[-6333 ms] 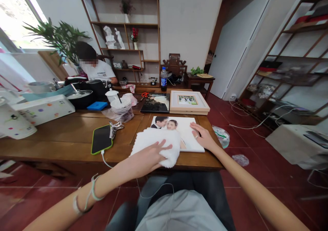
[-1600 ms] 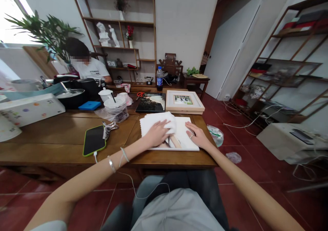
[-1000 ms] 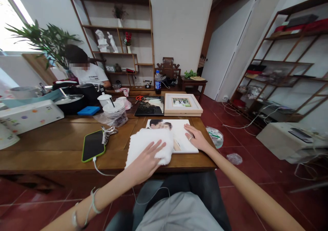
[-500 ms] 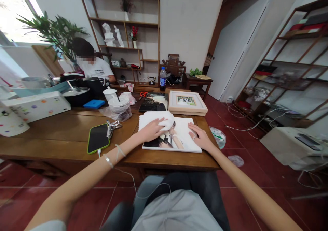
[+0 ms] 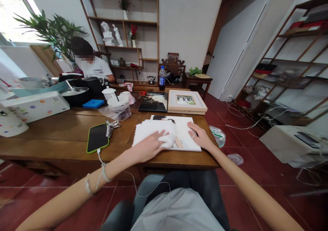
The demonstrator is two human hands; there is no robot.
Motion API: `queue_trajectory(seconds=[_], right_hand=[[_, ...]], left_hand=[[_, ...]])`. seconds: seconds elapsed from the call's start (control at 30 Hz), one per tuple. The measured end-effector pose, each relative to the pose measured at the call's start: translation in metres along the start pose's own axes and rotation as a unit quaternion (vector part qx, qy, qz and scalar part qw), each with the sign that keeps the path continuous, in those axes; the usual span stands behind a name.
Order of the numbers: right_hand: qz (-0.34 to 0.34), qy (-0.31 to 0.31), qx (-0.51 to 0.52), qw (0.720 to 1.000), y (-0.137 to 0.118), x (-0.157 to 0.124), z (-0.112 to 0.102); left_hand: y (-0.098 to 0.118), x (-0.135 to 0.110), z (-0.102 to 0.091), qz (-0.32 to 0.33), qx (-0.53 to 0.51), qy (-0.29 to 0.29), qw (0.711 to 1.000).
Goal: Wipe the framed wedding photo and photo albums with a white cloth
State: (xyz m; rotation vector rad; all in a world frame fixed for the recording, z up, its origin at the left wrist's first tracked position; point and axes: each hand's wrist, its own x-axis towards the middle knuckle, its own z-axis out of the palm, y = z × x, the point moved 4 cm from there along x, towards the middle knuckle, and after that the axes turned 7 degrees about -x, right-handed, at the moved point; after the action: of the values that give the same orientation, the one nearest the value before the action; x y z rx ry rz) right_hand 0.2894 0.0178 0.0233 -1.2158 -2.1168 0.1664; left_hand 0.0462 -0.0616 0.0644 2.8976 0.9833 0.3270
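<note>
A white cloth (image 5: 146,130) lies bunched under my left hand (image 5: 151,145), whose fingers press and grip it against a photo panel (image 5: 189,145). The panel lies flat near the table's front edge, with a white right part and a dark-haired figure partly hidden by the cloth. My right hand (image 5: 200,136) rests on the panel's right edge, fingers spread and holding nothing else.
Behind the panel lie a framed picture (image 5: 188,102) and a dark glossy picture (image 5: 153,101), with red scissors (image 5: 142,93) near them. To the left are a charging phone (image 5: 97,138) and a bagged cup (image 5: 118,104). A person (image 5: 96,67) sits across the table.
My left hand has moved the cloth toward me and down over the panel's near part, uncovering its upper left. My right hand has stayed in place.
</note>
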Motion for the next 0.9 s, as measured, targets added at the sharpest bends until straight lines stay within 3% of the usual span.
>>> queue_trajectory(seconds=[0.1,0.2,0.33,0.53,0.63,0.77,0.9], right_hand=[[-0.004,0.003,0.002,1.000,0.001,0.000,0.000],[-0.009,0.006,0.000,1.000,0.002,0.000,0.001],[-0.014,0.002,-0.015,1.000,0.001,0.000,0.001],[-0.011,-0.003,-0.017,1.000,-0.002,0.000,-0.001],[-0.004,-0.006,-0.017,1.000,-0.001,0.000,-0.001],[-0.003,-0.007,-0.017,1.000,-0.001,0.000,0.000],[-0.006,-0.005,-0.022,1.000,-0.001,0.000,0.000]], left_hand=[[0.029,-0.018,-0.001,0.038,-0.011,-0.012,0.999],[0.038,-0.024,-0.002,0.065,-0.020,-0.013,0.998],[0.012,-0.010,0.001,0.057,-0.032,-0.020,0.998],[-0.070,0.031,0.006,-0.008,-0.041,0.007,0.999],[-0.096,0.043,0.008,-0.029,-0.048,0.031,0.998],[-0.097,0.044,0.011,-0.038,-0.042,0.050,0.997],[-0.065,0.029,0.013,-0.016,-0.027,0.040,0.999]])
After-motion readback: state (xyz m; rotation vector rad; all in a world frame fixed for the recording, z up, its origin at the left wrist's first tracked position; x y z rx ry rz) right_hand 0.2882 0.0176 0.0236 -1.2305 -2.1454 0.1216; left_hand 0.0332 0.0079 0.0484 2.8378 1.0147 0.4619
